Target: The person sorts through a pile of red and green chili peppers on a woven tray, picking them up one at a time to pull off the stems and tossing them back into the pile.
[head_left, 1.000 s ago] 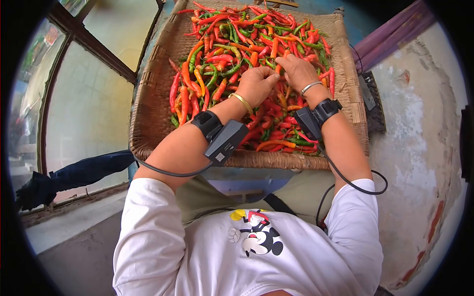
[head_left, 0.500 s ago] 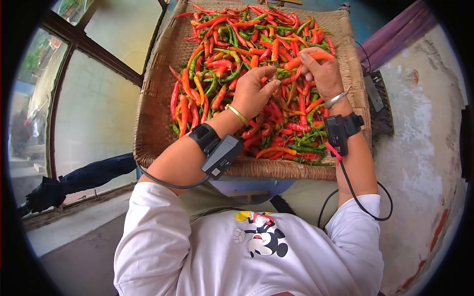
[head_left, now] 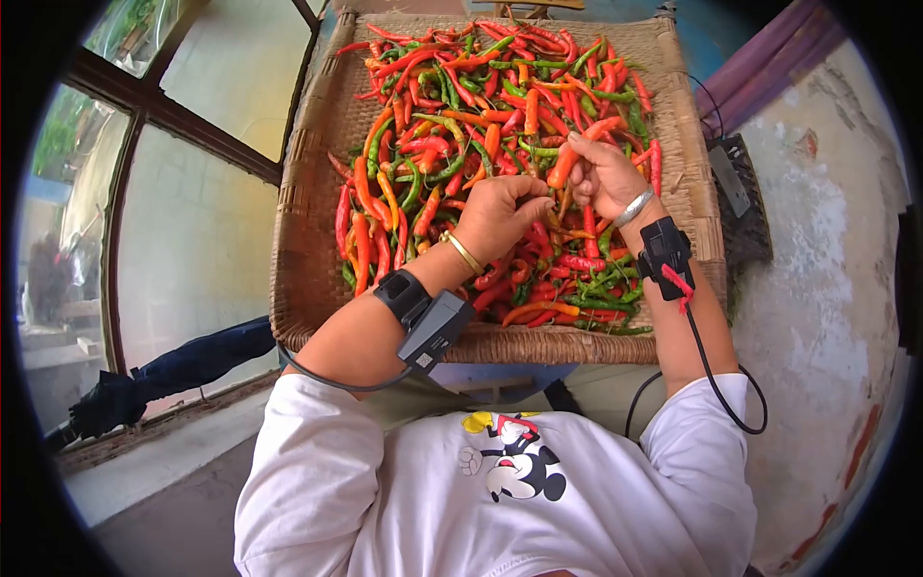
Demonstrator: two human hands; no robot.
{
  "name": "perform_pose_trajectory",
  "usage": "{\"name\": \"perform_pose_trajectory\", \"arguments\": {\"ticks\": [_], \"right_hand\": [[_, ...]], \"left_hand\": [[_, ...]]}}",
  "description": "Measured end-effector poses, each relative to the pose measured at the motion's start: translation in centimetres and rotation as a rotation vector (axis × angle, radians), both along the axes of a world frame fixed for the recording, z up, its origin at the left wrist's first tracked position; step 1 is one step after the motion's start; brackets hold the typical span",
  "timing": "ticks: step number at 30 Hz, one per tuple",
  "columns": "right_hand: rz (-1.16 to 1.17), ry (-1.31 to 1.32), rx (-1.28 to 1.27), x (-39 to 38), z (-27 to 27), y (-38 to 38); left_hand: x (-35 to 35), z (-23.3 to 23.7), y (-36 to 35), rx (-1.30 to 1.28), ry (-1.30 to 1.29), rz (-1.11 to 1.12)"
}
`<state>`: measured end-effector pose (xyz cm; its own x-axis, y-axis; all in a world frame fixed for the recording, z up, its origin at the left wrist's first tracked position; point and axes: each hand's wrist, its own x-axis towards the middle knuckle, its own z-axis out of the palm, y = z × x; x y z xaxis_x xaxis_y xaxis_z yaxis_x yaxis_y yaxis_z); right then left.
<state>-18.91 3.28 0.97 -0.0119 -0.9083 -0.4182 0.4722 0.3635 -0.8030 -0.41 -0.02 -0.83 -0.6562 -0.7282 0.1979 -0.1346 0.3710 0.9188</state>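
My right hand [head_left: 610,179] is closed around an orange-red chili pepper [head_left: 563,167], its thumb pressed along the pepper's side. Just left of it, my left hand [head_left: 502,213] has thumb and forefinger pinched together near the pepper's lower end. Whatever lies between those fingertips is too small to make out. Both hands are over a heap of red, orange and green chili peppers [head_left: 430,145], which fills much of a shallow woven basket [head_left: 300,226]. The hands hide part of the heap's middle.
The basket's near rim [head_left: 500,346] lies just in front of my body. A dark folded umbrella [head_left: 192,363] leans by the window [head_left: 192,240] on the left. A dark crate-like object [head_left: 738,197] stands right of the basket, before a worn wall [head_left: 817,288].
My right hand has come down and left, turning the pepper so its lower end points downward. My left hand has lowered slightly. The view has shifted a little.
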Motion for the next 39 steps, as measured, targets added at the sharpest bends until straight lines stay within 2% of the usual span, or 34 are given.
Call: {"name": "perform_pose_trajectory", "arguments": {"ticks": [1,2,4,6,8,10,12,13,16,18,19,24,26,28,30,31,35,39], "right_hand": [[-0.040,0.042,0.022,-0.6,-0.1,-0.3],[-0.064,0.111,0.006,-1.3,0.0,-0.5],[-0.190,0.135,0.019,-2.0,1.0,-1.3],[-0.162,0.131,-0.041,-3.7,1.8,-2.6],[-0.394,0.009,-0.145,-3.7,2.8,-4.6],[-0.431,-0.053,-0.159,-3.6,3.5,-5.9],[-0.346,0.303,-0.084,-2.8,3.3,-6.7],[-0.193,0.532,-0.040,-1.9,3.0,-6.9],[0.180,1.638,0.037,1.3,1.9,-7.8],[0.329,1.764,0.209,3.7,1.9,-7.2],[0.304,1.800,0.195,3.7,0.7,-7.2],[0.206,1.587,0.204,1.4,0.1,-6.9],[0.070,1.007,0.070,0.3,-0.2,-6.3],[0.062,0.912,0.071,1.7,2.9,-3.8],[0.045,0.473,0.011,2.0,3.2,-2.2],[0.003,0.382,-0.056,2.6,2.5,-1.7],[-0.077,0.073,-0.085,4.7,0.3,0.1],[-0.015,0.015,-0.091,4.5,-0.3,0.3]], "left_hand": [[-0.4,-0.1,0.3,0.094,0.117,0.042],[-0.3,-0.2,0.2,0.092,0.122,0.038],[-0.1,0.2,-0.1,0.278,0.108,0.177],[0.2,0.1,-0.6,0.354,0.111,0.144],[0.3,-0.9,-1.1,0.415,0.087,0.132],[0.2,-1.0,-1.1,0.421,0.097,0.118],[0.1,-0.9,-0.9,0.428,0.107,0.104],[0.1,-0.4,-0.7,0.362,0.091,0.112],[-0.1,-0.4,-0.6,0.281,0.070,0.115],[0.0,-0.6,-0.7,0.261,0.100,0.090],[0.0,-0.7,-0.8,0.259,0.097,0.088],[-0.1,-1.4,-1.5,0.236,0.107,0.152],[-0.1,-1.2,-1.5,0.247,0.127,0.171],[0.0,-0.5,-1.3,0.261,0.140,0.187],[0.1,0.0,-1.1,0.452,0.178,0.135],[0.1,0.1,-1.2,0.473,0.174,0.083],[0.3,0.6,-0.8,0.444,0.087,0.046],[0.1,-0.2,-1.0,0.384,0.133,0.076]]}}
